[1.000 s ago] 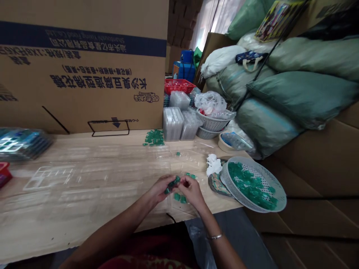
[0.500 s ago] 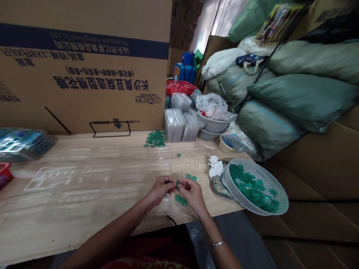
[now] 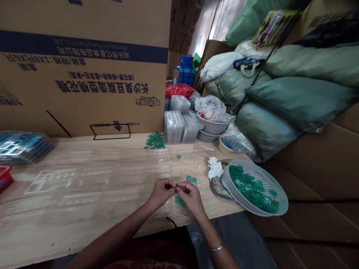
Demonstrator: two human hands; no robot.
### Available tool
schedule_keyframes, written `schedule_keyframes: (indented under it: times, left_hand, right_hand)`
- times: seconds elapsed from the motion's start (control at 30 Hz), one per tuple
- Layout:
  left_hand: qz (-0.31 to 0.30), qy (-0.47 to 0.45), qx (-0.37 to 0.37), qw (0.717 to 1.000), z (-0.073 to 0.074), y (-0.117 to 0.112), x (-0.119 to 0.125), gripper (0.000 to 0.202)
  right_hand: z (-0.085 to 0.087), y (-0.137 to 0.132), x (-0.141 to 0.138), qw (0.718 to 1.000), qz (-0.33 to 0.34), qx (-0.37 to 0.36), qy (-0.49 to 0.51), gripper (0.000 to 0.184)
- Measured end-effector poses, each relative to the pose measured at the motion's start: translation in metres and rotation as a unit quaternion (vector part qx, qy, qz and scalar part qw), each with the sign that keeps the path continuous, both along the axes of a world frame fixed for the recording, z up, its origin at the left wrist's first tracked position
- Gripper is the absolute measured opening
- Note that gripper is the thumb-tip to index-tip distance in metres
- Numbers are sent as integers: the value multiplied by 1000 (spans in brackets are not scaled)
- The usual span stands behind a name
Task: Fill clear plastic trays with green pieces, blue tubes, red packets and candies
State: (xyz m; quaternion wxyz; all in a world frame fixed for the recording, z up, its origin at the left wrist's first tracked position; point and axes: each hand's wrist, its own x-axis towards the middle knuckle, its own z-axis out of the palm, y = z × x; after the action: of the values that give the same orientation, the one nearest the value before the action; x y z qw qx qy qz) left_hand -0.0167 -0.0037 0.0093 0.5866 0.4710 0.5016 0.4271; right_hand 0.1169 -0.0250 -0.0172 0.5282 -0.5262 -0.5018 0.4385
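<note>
Hands meet low in the frame, just left of centre, above the near edge of the wooden table [image 3: 84, 209]. Left hand [image 3: 159, 193] and right hand [image 3: 191, 196] are both closed, fingers curled, thumb and forefinger tips pressed together on one small dark-green piece [image 3: 169, 185].

Position of the piece: it sits between the two sets of fingertips, clear of both palms and raised off the table surface. The left fingertips cover its left end; the right fingertips touch its right end.

Orientation: the long axis runs left to right across the frame, close to level. The piece is too small for its faces or end shapes to be told.

Surroundings:
- Loose green pieces [image 3: 179, 201] lie on the table directly below the hands; a second pair [image 3: 191, 179] lies just above the right hand.
- White perforated basket [image 3: 270, 179], tilted at the lower right, holds many green pieces.
- Pile of green pieces [image 3: 155, 141] lies at centre frame, beside a stack of clear trays [image 3: 174, 127].
- Large cardboard box [image 3: 84, 67] fills the upper left.
</note>
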Motion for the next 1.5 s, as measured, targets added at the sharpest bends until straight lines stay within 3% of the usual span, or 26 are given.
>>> schedule_keyframes:
  times: [0.1,0.23,0.37,0.5,0.63,0.73,0.87,1.1,1.17,1.33,1.5]
  left_hand:
    - [19,-13,15,1000,0,-1,3,6]
    - [-9,-131,-101,986,1,-1,-1,6]
    - [-37,-220,-162,961,0,-4,-5,12]
    - [-45,-142,-118,982,-3,-3,-5,14]
    - [11,-63,-44,997,-3,4,-13,10]
    - [25,-53,-51,997,2,9,-25,14]
    - [-83,-18,-29,996,12,5,-31,18]
    - [-218,70,31,973,12,-10,-19,16]
    - [-224,75,28,971,11,-13,-17,17]
    - [-159,129,91,975,9,-15,-15,13]
    - [-185,114,51,975,8,-15,-18,17]
  right_hand:
    - [4,2,0,999,8,-21,22,16]
    - [11,3,3,986,64,-95,124,19]
    - [14,4,1,983,65,-100,138,16]
    - [16,2,-3,994,52,-73,65,12]
    - [26,-3,5,975,71,-122,170,15]
    - [34,-5,16,972,57,-116,198,16]
    - [32,-2,15,995,52,-62,50,11]
    - [25,-4,-1,993,66,-2,-96,4]
    - [26,-5,0,991,75,6,-114,6]
    - [23,-5,1,992,100,-2,-73,5]
    - [21,-7,-1,994,103,-4,-26,8]
